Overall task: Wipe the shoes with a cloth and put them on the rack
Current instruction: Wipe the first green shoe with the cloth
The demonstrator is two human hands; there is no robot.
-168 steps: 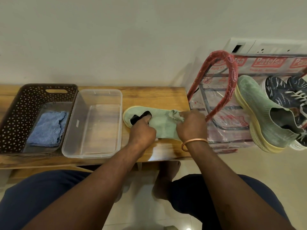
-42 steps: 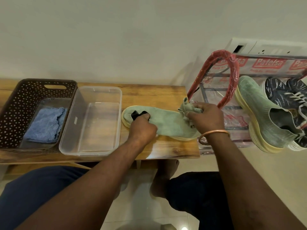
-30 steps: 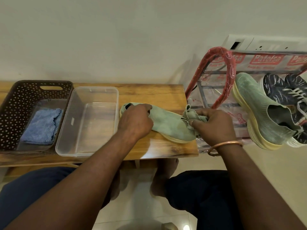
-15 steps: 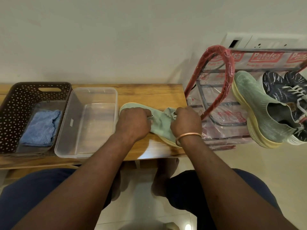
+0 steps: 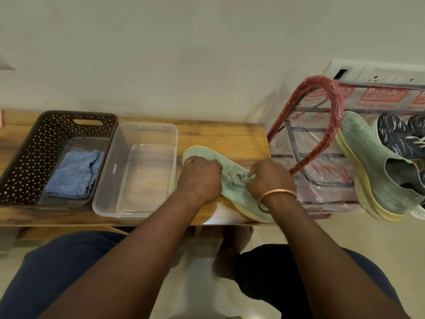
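A pale green shoe with a yellow sole lies on the wooden bench, toe toward the front right edge. My left hand grips its heel end. My right hand, with a copper bangle at the wrist, pinches a crumpled green cloth against the shoe's upper. To the right, the plastic-wrapped red rack holds the matching green shoe and a dark patterned pair.
A clear plastic tub stands left of the shoe. Beside it, a brown perforated basket holds a blue cloth. My knees and a bare foot are below the bench, on the tiled floor.
My right hand has drawn the cloth from the toe back to the middle of the shoe. The shoe's toe has swung toward the bench's front edge. My left hand stays on the heel.
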